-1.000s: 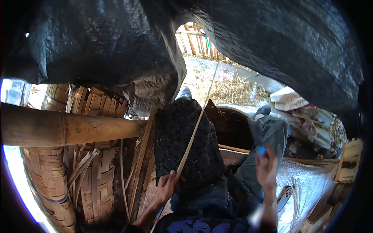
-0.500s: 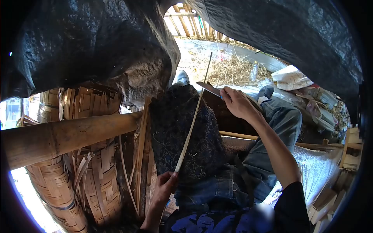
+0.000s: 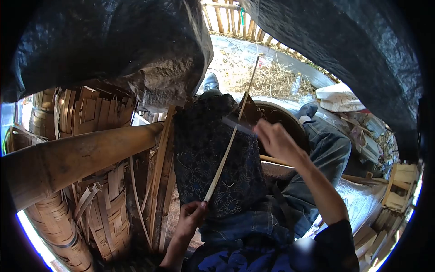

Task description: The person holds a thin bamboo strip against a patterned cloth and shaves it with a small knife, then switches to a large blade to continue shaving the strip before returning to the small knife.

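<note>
A long thin bamboo strip [image 3: 225, 156] slants up and away from my lap. Its near end is pinched between the thumb and fingers of my left hand [image 3: 192, 216]. My right hand [image 3: 277, 139] is wrapped round the handle of a knife [image 3: 239, 125], slightly blurred, whose blade crosses the strip about midway along. The handle itself is mostly hidden in the fist. Under the strip, a dark patterned cloth [image 3: 213, 170] covers my thigh.
A thick bamboo pole [image 3: 90, 156] juts in from the left, above woven bamboo baskets [image 3: 59, 224]. Dark plastic sheeting [image 3: 113, 50] hangs overhead. Straw [image 3: 267, 81] and a clear bottle [image 3: 296, 84] lie on the ground ahead; bamboo offcuts [image 3: 401, 186] are stacked at the right.
My right hand has drawn the knife down along the strip towards me. The strip's far end has swung a little to the right, while my left hand keeps its pinch.
</note>
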A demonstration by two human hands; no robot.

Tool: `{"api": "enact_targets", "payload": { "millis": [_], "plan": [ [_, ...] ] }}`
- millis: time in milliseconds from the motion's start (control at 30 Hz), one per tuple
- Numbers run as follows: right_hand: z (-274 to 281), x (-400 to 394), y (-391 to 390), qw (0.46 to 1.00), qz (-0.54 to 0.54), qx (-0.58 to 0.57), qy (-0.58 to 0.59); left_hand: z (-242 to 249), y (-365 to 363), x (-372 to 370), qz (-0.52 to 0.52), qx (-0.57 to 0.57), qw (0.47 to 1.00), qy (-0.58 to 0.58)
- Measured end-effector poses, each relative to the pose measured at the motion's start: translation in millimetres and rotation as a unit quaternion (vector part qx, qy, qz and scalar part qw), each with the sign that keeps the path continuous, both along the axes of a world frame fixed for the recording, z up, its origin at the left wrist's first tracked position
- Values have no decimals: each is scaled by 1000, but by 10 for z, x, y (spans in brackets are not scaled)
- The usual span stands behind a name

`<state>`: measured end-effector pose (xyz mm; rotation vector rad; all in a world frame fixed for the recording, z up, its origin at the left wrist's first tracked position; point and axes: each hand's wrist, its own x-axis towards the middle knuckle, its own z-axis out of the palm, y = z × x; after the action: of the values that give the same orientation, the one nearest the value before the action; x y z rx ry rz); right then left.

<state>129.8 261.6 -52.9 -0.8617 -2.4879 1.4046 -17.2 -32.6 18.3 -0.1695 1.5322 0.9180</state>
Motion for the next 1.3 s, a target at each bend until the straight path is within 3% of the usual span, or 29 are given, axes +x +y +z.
{"api": "enact_targets", "payload": {
  "millis": [33,67,133,200,267,300,367,400,500,533,633,700,933,1033,1100,1200,1267,1300],
  "plan": [
    [123,14,-120,995,38,-80,-39,-9,-4,-5,8,1,1000,-3],
    [108,-8,-156,995,45,-78,-44,-18,-7,-18,12,5,1000,-20],
    [54,-29,-196,998,0,31,51,-32,9,-33,15,11,999,-41],
    [66,-112,-1,992,-111,-2,-64,-19,24,-57,12,1,999,-48],
    [-1,-94,89,991,-76,105,-38,-46,-8,-54,12,1,999,-51],
    [29,-83,8,991,-76,107,-36,-56,-8,-69,14,5,998,-53],
    [159,-18,-203,999,37,35,12,-60,-10,-82,20,3,998,-55],
    [187,-14,-167,998,40,37,9,-71,-11,-71,22,-2,998,-58],
    [164,-39,35,996,-72,-26,-54,-61,42,-71,3,6,999,-50],
    [91,-51,125,992,-93,59,-65,-60,34,-62,-1,5,999,-50],
    [148,-23,65,989,-79,107,-66,-55,41,-57,3,20,999,-26],
    [243,31,-140,998,41,-21,-37,-56,38,-45,1,12,1000,-23],
    [234,25,12,993,-45,-24,-102,-62,57,-47,7,18,999,-29],
    [237,108,-172,998,52,-25,-37,-73,40,-38,17,18,999,-25],
    [219,129,-20,996,49,-63,-49,-114,30,-47,3,32,999,-32],
    [190,65,14,994,-19,-107,-27,-83,79,-53,-1,21,999,-27],
    [257,13,-32,991,-51,-69,-104,-77,78,-32,2,26,999,-25],
    [277,41,-75,994,60,-45,-81,-80,79,-32,10,32,999,-24]
  ]
}}
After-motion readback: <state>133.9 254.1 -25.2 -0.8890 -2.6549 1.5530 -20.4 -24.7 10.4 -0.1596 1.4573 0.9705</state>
